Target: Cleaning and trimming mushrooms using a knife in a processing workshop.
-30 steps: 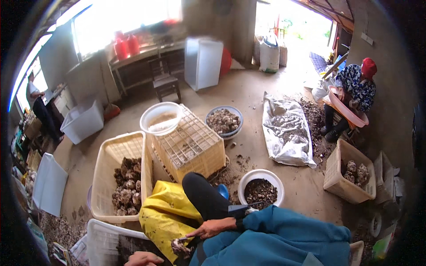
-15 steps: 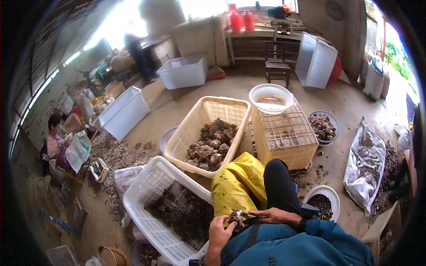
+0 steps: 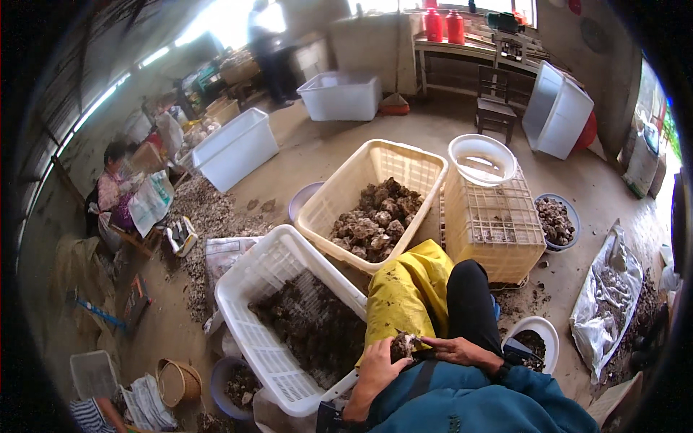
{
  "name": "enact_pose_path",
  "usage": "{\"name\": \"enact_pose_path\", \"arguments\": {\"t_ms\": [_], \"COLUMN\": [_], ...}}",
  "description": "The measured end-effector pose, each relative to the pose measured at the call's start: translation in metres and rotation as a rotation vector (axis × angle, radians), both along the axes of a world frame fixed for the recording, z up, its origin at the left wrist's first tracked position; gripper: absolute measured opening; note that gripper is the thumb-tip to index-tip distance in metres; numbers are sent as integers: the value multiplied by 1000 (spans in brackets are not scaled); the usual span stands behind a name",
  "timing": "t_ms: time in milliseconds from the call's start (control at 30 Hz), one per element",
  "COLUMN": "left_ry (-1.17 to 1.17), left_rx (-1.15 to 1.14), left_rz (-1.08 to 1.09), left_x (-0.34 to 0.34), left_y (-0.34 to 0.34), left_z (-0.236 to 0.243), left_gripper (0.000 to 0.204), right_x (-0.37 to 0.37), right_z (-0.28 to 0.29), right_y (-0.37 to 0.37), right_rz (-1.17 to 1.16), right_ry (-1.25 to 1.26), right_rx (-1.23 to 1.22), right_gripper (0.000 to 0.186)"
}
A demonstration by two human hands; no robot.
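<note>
In my lap, my left hand is closed around a lumpy, dark brown clump with whitish patches. Close against the clump's right side is my right hand, its fingers curled and pointing toward it; whatever they grip is too small to make out. A yellow, soiled cloth covers my left leg. Left of my lap stands a white slatted basket with dark crumbly matter and clumps in it. Beyond my knees, a cream basket holds a heap of similar brown clumps.
An upturned cream crate carries a white basin. To my right are a white bucket, a basin of clumps and a silver sack. Another person sits at left; a striped sleeve shows at lower left.
The view has turned left, shifting the surroundings rightward and bringing a striped sleeve in at lower left. Both hands stay together at the clump, which my left hand still holds.
</note>
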State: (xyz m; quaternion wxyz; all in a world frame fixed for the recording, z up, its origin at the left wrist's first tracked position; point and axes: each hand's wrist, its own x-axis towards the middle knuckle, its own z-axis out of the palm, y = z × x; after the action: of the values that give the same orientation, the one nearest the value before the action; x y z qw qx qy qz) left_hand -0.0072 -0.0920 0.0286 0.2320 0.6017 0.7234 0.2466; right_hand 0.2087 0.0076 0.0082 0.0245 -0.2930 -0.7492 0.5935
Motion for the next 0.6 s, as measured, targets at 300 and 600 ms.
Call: {"name": "enact_pose_path", "arguments": {"t_ms": [300, 600], "left_ry": [35, 193], "left_rx": [31, 23], "left_rz": [27, -46], "left_x": [9, 11], "left_y": [1, 1], "left_z": [-4, -25], "left_gripper": [59, 71], "right_x": [4, 3], "right_z": [-9, -19], "right_y": [5, 2], "right_rz": [54, 52], "right_ry": [6, -84], "right_rx": [-42, -117], "right_gripper": [51, 50]}}
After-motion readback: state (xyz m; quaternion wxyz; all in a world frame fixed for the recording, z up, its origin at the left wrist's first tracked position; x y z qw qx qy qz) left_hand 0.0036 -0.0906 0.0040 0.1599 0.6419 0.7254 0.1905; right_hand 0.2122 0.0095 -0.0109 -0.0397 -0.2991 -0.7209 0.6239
